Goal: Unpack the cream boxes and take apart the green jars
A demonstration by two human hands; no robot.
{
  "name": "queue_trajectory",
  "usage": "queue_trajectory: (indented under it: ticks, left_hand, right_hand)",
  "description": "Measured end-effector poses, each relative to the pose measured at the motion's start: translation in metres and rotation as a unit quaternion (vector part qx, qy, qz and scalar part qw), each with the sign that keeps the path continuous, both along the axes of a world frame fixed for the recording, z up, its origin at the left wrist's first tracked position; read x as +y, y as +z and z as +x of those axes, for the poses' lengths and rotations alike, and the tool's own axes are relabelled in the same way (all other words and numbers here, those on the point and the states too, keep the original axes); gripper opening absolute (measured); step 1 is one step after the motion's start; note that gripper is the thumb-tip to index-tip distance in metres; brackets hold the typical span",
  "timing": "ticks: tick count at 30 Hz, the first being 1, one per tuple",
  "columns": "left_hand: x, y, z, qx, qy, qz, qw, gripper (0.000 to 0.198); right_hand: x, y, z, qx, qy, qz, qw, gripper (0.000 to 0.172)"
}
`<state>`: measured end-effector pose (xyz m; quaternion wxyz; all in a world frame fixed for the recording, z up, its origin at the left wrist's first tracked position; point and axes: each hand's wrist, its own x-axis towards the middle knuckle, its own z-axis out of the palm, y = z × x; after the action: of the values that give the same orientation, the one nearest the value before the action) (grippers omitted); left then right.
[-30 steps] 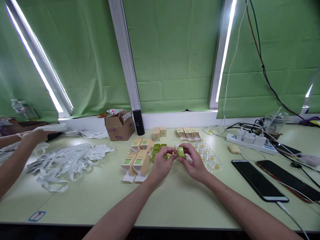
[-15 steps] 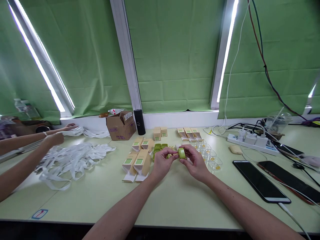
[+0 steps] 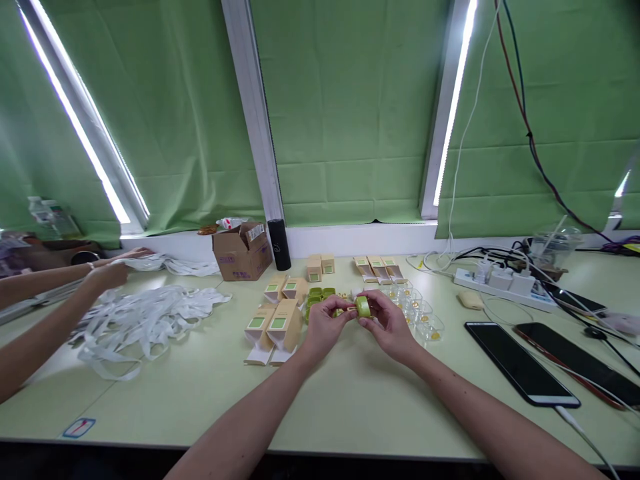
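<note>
In the head view, my right hand (image 3: 393,325) grips a small round green cap-like piece (image 3: 363,307) between thumb and fingers. My left hand (image 3: 326,327) is closed in a pinch against the left side of that piece; what lies between its fingertips is too small to make out. Several more green pieces (image 3: 315,294) stand just behind my left hand, partly covered by it. Right of my right hand sit several clear plastic cups (image 3: 431,327) with yellow centres. Open cardboard boxes (image 3: 285,323) with green label squares stand left of my left hand.
More small boxes (image 3: 321,265) (image 3: 379,267) stand further back, near a brown carton (image 3: 243,252) and a black cylinder (image 3: 279,245). Phones (image 3: 520,360) and a power strip (image 3: 510,287) with cables lie right. At left, another person's arms (image 3: 60,300) reach over white straps (image 3: 150,320).
My hands and the green piece have hardly moved. At the left, the other person's nearer hand has shifted slightly away over the white straps.
</note>
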<state>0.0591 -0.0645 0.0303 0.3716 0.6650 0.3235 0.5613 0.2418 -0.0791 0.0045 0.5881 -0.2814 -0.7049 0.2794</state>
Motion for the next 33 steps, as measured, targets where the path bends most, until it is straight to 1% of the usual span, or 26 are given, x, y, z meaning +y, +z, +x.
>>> queue_trajectory:
  ticks: [2,4,7,10,12,15,18,22,27,30,33]
  left_hand:
    - [-0.002,0.002,-0.001,0.01,0.002,0.013,1.0,0.023]
    - [-0.003,0.003,-0.002,0.011,-0.013,0.023,1.0,0.035]
    - [-0.002,0.003,-0.004,0.009,-0.037,0.02,0.999,0.047]
    - [0.0,0.002,-0.003,0.019,-0.053,0.006,0.998,0.049]
    - [0.002,0.002,-0.002,0.024,-0.073,-0.005,0.997,0.051]
    - [0.002,0.002,0.001,0.014,-0.097,-0.01,0.995,0.051]
    - [0.002,0.002,0.003,-0.016,-0.104,-0.017,0.994,0.051]
    - [0.003,0.0,0.002,-0.042,-0.1,-0.026,0.994,0.052]
    - [0.005,-0.003,0.002,-0.035,-0.074,-0.017,0.996,0.051]
    - [0.004,-0.002,0.003,-0.005,-0.042,0.022,0.999,0.047]
    - [0.002,-0.001,0.003,0.047,0.003,0.083,0.995,0.042]
  right_hand:
    - [0.001,0.0,-0.001,0.01,-0.002,-0.007,1.0,0.039]
    - [0.001,0.003,0.0,0.006,-0.016,-0.001,1.0,0.041]
    - [-0.002,0.008,0.003,-0.029,-0.04,0.035,0.998,0.044]
    - [-0.006,0.013,0.005,-0.105,-0.06,0.083,0.989,0.052]
    - [-0.007,0.014,0.006,-0.135,-0.07,0.109,0.982,0.059]
    - [-0.007,0.012,0.005,-0.127,-0.094,0.125,0.98,0.062]
    - [-0.004,0.01,0.005,-0.106,-0.114,0.131,0.979,0.061]
    - [-0.001,0.009,0.005,-0.102,-0.135,0.152,0.974,0.054]
    - [-0.002,0.012,0.006,-0.106,-0.155,0.176,0.966,0.047]
    - [-0.005,0.015,0.006,-0.109,-0.15,0.181,0.966,0.044]
    - [-0.007,0.016,0.006,-0.11,-0.151,0.192,0.963,0.039]
